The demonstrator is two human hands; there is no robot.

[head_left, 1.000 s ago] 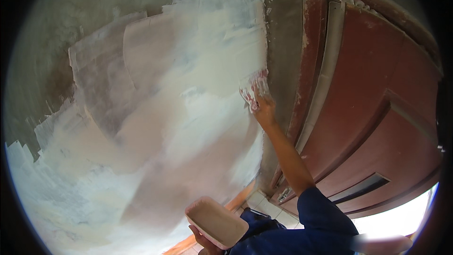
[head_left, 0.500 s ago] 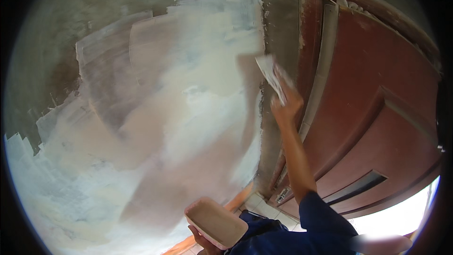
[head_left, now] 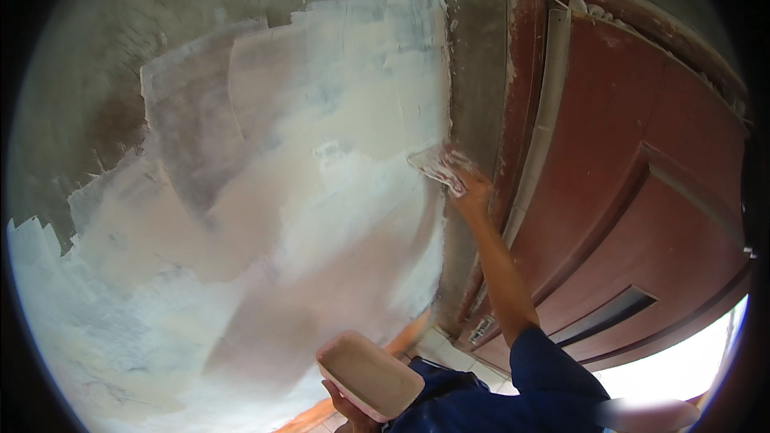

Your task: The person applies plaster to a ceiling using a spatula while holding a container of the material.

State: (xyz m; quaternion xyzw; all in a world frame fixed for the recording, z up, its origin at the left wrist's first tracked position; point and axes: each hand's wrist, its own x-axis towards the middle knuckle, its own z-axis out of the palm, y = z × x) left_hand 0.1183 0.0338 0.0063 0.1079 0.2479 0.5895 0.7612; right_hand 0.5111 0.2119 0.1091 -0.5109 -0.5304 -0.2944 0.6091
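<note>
Putty knife [head_left: 433, 167], smeared white, is lying flat against the wall [head_left: 96, 88] at the right edge of the white plastered patch [head_left: 321, 192], just beside the bare grey corner strip. Right hand [head_left: 469, 186] is gripping its handle with fingers closed around it, arm reaching up from the lower edge in a blue sleeve [head_left: 553, 369]. Left hand [head_left: 346, 405] is holding a pale rectangular tray [head_left: 369, 375] from below, low in the view and well apart from the knife; its fingers are mostly hidden under the tray. A red-brown door [head_left: 642, 192] is standing to the right of the corner, its frame touching the grey strip. Plaster is covering most of the wall's lower and middle area.
</note>
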